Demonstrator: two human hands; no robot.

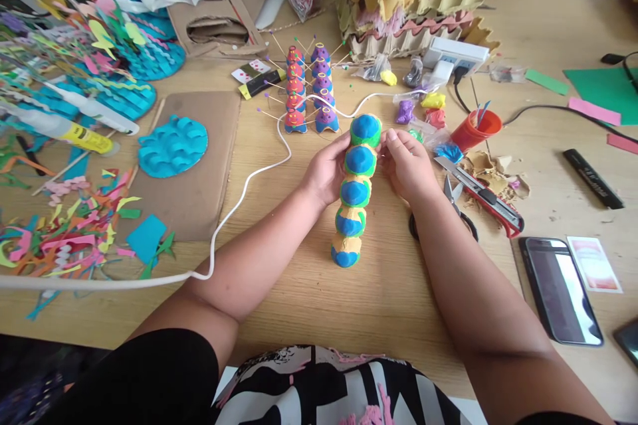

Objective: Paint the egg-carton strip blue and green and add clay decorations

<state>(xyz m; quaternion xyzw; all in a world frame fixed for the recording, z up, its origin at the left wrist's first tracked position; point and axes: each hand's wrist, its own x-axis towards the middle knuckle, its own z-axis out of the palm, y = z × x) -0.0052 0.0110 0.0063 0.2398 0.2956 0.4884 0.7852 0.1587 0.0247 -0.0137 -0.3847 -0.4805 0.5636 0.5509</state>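
Note:
A strip of egg carton (355, 192), its row of bumps covered in blue and green clay with bare tan cardboard between, stands out in front of me over the table. My left hand (326, 169) is closed round its left side near the far end, with the fingers partly hidden behind it. At the strip's upper right edge, my right hand (409, 163) is closed in a pinch; whatever lies between its fingertips is too small to make out. Beyond my hands stand two finished-looking egg-carton caterpillars, one red (295, 89) and one purple (323, 89), with toothpick feelers.
Scissors (452, 196) and a red box cutter (486, 196) lie beside my right forearm. Clay packets (433, 101), an orange cup (476, 129), a power strip (456, 53) and a phone (563, 289) are on the right. A white cable (244, 192) crosses to paper scraps (74, 232) leftward.

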